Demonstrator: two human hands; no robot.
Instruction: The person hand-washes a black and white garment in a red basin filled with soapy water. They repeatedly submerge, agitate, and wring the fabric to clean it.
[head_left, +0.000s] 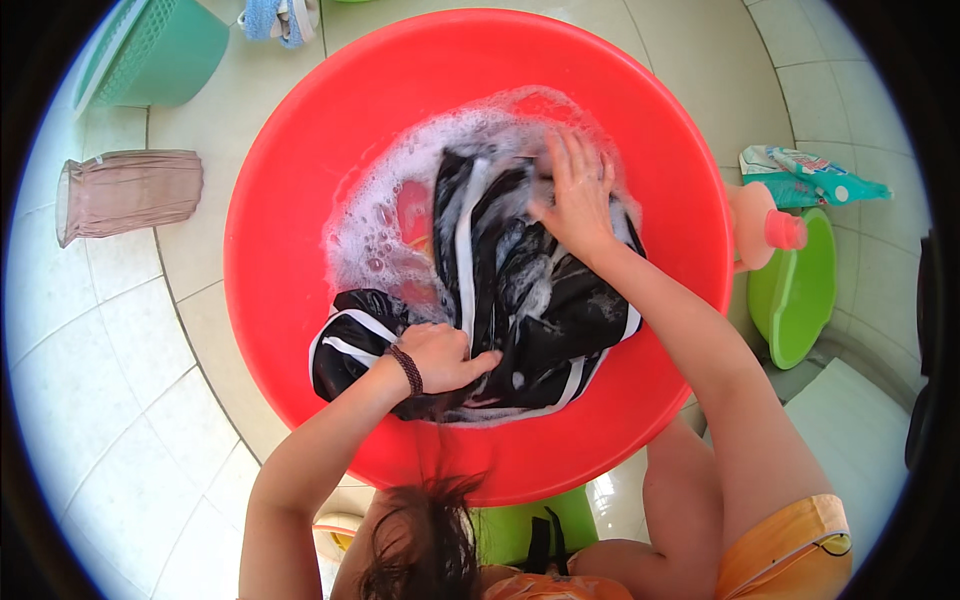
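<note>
A wet black garment with white stripes (487, 270) lies bunched in soapy water inside a large red plastic basin (480, 465). My left hand (442, 360), with a dark braided band on its wrist, is closed over the garment's near part, beside a white stripe; the fingertips are hidden. Spread flatter, my right hand (581, 195) rests on the garment's far right part, its fingers slightly blurred at the foam's edge. White suds (375, 232) cover the water, mostly left of and beyond the cloth.
A pink-capped bottle (756, 225), a teal detergent packet (802, 176) and a green basin (814, 292) stand at the right. To the left are a teal basket (176, 56) and a brownish-pink fabric-like item (139, 187). Blue-and-white slippers (277, 19) lie at the top.
</note>
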